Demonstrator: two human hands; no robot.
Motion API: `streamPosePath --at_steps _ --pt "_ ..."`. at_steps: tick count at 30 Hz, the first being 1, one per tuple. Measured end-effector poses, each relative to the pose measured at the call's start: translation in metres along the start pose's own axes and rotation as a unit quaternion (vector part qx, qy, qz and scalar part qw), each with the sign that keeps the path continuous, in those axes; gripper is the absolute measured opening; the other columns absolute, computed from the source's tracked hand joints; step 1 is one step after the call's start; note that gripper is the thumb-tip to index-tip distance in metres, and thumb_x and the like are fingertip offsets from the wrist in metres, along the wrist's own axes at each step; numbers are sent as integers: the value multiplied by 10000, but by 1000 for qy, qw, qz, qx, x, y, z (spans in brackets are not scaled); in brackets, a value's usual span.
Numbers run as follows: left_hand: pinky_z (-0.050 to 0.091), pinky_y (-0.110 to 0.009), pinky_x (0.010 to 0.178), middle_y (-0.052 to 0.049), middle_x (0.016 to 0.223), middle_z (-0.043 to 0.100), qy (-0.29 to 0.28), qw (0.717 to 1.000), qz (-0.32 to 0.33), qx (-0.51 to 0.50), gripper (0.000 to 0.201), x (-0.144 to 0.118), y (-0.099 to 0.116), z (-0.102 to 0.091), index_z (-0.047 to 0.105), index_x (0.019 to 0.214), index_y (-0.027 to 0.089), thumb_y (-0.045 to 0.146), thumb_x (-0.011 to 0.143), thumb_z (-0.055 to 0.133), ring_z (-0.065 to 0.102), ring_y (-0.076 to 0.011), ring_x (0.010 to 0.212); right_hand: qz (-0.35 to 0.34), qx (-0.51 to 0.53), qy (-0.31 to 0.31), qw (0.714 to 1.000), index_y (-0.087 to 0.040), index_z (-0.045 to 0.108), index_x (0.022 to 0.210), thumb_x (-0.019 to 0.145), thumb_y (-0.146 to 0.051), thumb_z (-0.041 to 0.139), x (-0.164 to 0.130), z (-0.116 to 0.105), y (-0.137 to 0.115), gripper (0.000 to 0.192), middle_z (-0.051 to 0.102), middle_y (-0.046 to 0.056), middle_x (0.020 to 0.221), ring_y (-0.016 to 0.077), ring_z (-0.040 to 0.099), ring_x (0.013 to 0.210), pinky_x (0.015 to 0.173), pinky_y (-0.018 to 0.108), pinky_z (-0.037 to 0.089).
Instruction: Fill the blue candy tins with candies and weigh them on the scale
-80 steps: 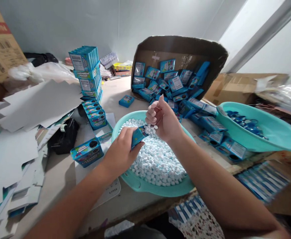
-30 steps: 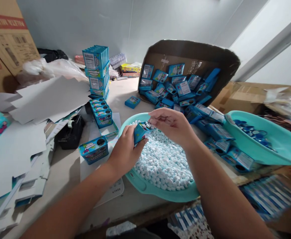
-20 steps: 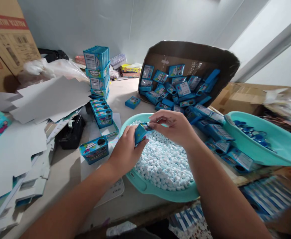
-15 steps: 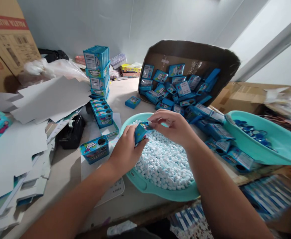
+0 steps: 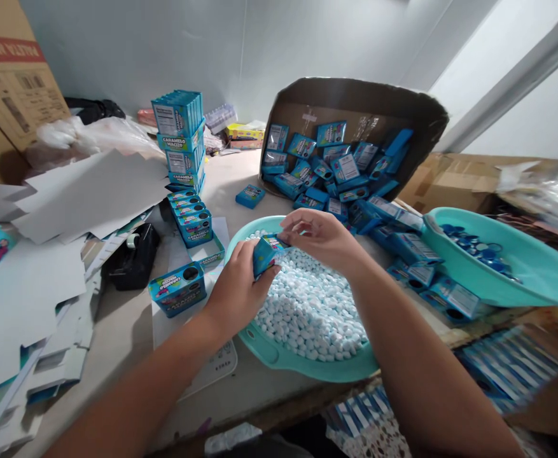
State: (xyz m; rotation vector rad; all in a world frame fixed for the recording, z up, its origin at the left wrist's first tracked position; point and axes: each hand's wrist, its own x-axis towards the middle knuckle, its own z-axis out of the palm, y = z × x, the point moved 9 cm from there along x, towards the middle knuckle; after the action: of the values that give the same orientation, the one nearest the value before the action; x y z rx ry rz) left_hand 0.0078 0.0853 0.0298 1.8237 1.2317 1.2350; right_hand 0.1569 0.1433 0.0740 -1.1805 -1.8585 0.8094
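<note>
Working the end of the small blue box (image 5: 264, 256) above the basin (image 5: 272, 358) seems the current step: I grip its body with the left hand (image 5: 233, 294), pinch that end with the right hand (image 5: 324, 240), and judge steady support necessary next.

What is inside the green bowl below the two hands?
Small white pieces lie inside the bowl. They cover its bottom; the left hand and right hand hide part of the inside.

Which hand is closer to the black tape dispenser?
Left. The left hand holds a small blue box to the right of the tape dispenser; the right hand, at the box's other end, is farther right.
</note>
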Motion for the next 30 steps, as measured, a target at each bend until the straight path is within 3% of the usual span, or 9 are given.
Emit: streamPosePath --at_steps 2,5,8,11,15,20,23,27,30 --pt "500 -412 972 -85 1140 619 0 1000 1 -1 204 0 1 0 555 1100 205 280 927 632 600 -266 1108 28 36 -19 999 -156 646 829 645 -609 857 0 3 7 533 593 6 735 113 501 642 560 250 368" --pt "497 -416 979 -82 1132 616 3 1000 2 1 202 0 2 -1 555 1098 208 286 930 637 594 -266 1109 36 5 -10 999 -156 617 721 626 -671 843 2 1 11 570 514 -19 631 99 428 598 531 250 302" --pt "495 -418 987 -86 1132 610 3 1000 0 4 184 -1 2 -2 547 1069 204 295 933 632 594 -264 1105 -3 -48 -1 999 -157 636 675 681 -715 786 3 1 3 578 541 6 669 115 457 640 573 264 346" --pt "496 -417 986 -90 1139 606 0 1000 -1 4 205 -1 1 -1 542 1092 201 301 934 627 592 -266 1114 -55 -49 -54 996 -163 615 628 802 -752 656 1 12 -10 616 588 43 754 125 491 676 609 273 392" --pt "500 -414 982 -82 1139 609 4 1000 -4 6 234 -1 0 -1 539 1131 213 322 942 625 597 -261 1120 -26 -5 -93 995 -169 616 644 827 -856 506 -1 19 -9 719 601 60 785 133 516 681 591 261 446" --pt "486 -442 1008 -94 1147 608 9 1000 -11 16 268 0 -1 -2 539 1155 201 346 943 617 592 -277 1141 47 41 -42 997 -165 680 744 758 -950 450 3 9 12 818 667 90 832 162 576 737 600 259 498" --pt "471 -468 1028 -111 1164 600 14 1000 1 9 284 -1 0 -2 528 1171 189 346 946 600 586 -292 1152 46 31 -16 998 -167 679 751 737 -953 481 3 1 15 810 642 71 778 149 556 691 604 261 486" --pt "490 -437 981 -92 1101 605 29 999 20 -30 227 -2 0 -3 509 1124 207 336 953 584 611 -274 1094 21 59 -101 993 -179 696 834 777 -896 524 -2 15 4 740 660 65 870 168 589 784 688 283 519" --pt "490 -425 972 -90 1102 607 35 998 19 -42 243 -2 -1 -5 502 1126 210 359 954 586 614 -266 1089 10 65 -149 987 -183 662 913 799 -786 637 -7 26 -3 614 614 29 856 145 549 768 668 263 496"
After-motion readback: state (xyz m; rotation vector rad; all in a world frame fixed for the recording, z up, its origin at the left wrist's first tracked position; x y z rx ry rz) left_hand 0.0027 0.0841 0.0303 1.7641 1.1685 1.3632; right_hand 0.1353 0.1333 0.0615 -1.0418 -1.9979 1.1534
